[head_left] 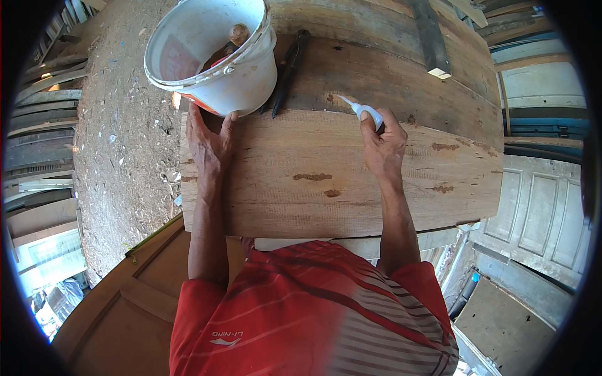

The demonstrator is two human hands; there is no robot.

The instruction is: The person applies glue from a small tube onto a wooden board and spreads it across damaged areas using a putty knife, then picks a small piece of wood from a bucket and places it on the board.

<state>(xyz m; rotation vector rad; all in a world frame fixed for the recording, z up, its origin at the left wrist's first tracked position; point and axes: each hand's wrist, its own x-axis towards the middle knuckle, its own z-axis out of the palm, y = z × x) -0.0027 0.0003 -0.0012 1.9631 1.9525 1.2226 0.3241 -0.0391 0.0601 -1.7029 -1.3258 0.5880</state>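
Note:
My right hand [384, 141] is closed around a small white squeeze bottle [370, 116] with a long thin nozzle, which points to the far left over the boards. Below it lies a wide wooden plank [269, 200] with several brown stained patches along its grain. My left hand [210, 144] is at the plank's far left corner, thumb and fingers spread, just below a white plastic bucket [248, 84]. The bucket hides some of its fingertips, so I cannot tell whether they touch it. Inside the bucket sit a round brown knob [239, 34] and something red and dark.
Long-handled black pincers [290, 72] lie right of the bucket. A dark wooden beam [431, 41] rests on the far boards. Stacked planks [44, 131] line the left side beyond the dirt floor [125, 144]. A white panelled door [533, 213] leans at right.

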